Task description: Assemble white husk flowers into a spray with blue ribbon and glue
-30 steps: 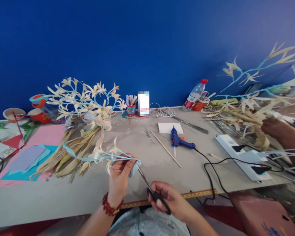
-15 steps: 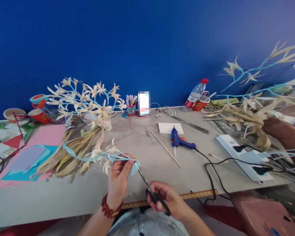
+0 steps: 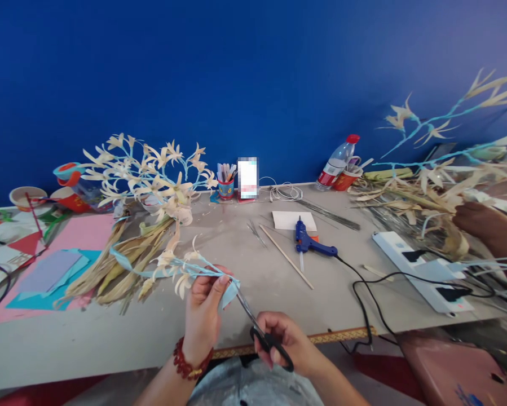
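Observation:
My left hand (image 3: 206,299) pinches the stem end of a flower spray (image 3: 185,266), whose pale blooms point left and whose stems are wrapped in light blue. A light blue tape (image 3: 126,262) trails left from the spray over the dried husks, and a short blue flap (image 3: 229,294) hangs beside my thumb. Black-handled scissors (image 3: 270,344) sit in my right hand (image 3: 285,341), fingers through the loops. Their blades look nearly closed, with the tips at the blue flap by my left fingers; whether they touch it is hard to tell.
A blue glue gun (image 3: 308,239) lies near a wooden stick (image 3: 285,255). To the right is a white power strip (image 3: 420,276) with cables. Finished flower branches (image 3: 151,169) stand at the left, near coloured paper (image 3: 50,273). Another person's hand (image 3: 488,225) rests among husks at far right.
Almost nothing differs. Both hands keep the same hold, and the scissors stay by the blue flap. The view has shifted very slightly.

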`<state>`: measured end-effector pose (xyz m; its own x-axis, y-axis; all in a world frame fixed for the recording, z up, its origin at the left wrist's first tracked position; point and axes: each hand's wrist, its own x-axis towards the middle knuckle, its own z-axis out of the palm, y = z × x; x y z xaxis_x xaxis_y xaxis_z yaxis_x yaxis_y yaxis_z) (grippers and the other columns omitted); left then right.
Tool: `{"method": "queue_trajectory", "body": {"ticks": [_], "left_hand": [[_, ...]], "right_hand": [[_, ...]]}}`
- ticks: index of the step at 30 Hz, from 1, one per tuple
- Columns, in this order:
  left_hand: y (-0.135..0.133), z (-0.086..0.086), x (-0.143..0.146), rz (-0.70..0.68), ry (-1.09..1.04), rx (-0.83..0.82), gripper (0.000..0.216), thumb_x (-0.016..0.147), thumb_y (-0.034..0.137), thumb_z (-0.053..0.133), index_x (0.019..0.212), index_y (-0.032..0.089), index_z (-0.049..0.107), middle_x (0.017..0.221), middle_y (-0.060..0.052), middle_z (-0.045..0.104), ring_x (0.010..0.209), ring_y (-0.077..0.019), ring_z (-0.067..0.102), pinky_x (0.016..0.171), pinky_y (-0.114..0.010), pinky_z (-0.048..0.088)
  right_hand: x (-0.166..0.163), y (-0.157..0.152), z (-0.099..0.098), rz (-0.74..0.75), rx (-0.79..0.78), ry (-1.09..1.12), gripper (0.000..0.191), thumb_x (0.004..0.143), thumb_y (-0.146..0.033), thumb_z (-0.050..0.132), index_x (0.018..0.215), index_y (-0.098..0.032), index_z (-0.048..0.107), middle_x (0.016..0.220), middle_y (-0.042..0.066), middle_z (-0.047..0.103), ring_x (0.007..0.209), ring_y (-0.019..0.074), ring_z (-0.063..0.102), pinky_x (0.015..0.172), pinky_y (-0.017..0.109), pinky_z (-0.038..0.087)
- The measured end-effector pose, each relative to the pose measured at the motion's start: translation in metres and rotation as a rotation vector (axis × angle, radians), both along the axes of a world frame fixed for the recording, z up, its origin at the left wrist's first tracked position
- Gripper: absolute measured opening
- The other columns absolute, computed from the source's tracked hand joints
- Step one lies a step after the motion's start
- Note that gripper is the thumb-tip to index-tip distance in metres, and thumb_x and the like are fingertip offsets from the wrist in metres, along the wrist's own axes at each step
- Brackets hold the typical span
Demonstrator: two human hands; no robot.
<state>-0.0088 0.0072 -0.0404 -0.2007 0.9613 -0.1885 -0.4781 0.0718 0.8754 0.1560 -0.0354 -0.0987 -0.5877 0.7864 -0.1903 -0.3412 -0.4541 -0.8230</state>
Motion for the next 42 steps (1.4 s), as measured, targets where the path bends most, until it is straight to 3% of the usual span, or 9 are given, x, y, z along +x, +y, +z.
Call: {"method": "queue_trajectory", "body": {"ticks": [14,21,36,39,42], "left_hand": [[-0.004,0.000,0.005,0.043,0.034,0.005,0.022,0.068,0.034,0.079,0.079,0.018,0.068,0.066,0.002,0.065,0.050,-0.0065,0.051,0.044,-0.015,0.041],[-0.004,0.003,0.004,0.040,0.043,0.020,0.022,0.068,0.034,0.079,0.078,0.017,0.068,0.067,0.002,0.065,0.049,-0.0062,0.051,0.043,-0.015,0.041],[-0.003,-0.002,0.002,0.036,0.054,0.060,0.017,0.071,0.031,0.077,0.079,0.018,0.070,0.069,0.001,0.065,0.051,-0.0073,0.052,0.046,-0.016,0.044],[-0.002,-0.002,0.002,0.043,0.061,0.058,0.017,0.070,0.031,0.077,0.078,0.017,0.070,0.071,0.001,0.066,0.052,-0.0072,0.053,0.046,-0.016,0.044],[-0.002,-0.001,0.002,0.030,0.055,0.041,0.018,0.071,0.031,0.077,0.080,0.017,0.069,0.066,0.002,0.065,0.050,-0.0066,0.052,0.044,-0.015,0.043]], "right_hand": [[-0.006,0.003,-0.002,-0.008,0.033,0.024,0.059,0.045,-0.056,0.087,0.065,-0.015,0.050,0.055,-0.004,0.058,0.042,0.0030,0.042,0.042,0.014,0.030],[-0.009,0.005,0.003,0.034,0.129,-0.038,0.063,0.047,-0.069,0.079,0.060,-0.016,0.046,0.049,-0.005,0.052,0.036,0.0039,0.039,0.036,0.016,0.027],[-0.009,0.008,0.005,-0.114,0.314,-0.203,0.067,0.052,-0.077,0.070,0.051,-0.018,0.039,0.047,-0.007,0.038,0.045,0.0047,0.026,0.042,0.021,0.019],[-0.011,0.007,0.004,-0.133,0.305,-0.215,0.067,0.052,-0.075,0.072,0.051,-0.018,0.038,0.045,-0.008,0.036,0.044,0.0042,0.024,0.042,0.020,0.017],[-0.012,0.006,0.006,-0.066,0.235,-0.174,0.064,0.051,-0.074,0.073,0.054,-0.018,0.041,0.044,-0.007,0.043,0.039,0.0043,0.031,0.039,0.019,0.020]]}}
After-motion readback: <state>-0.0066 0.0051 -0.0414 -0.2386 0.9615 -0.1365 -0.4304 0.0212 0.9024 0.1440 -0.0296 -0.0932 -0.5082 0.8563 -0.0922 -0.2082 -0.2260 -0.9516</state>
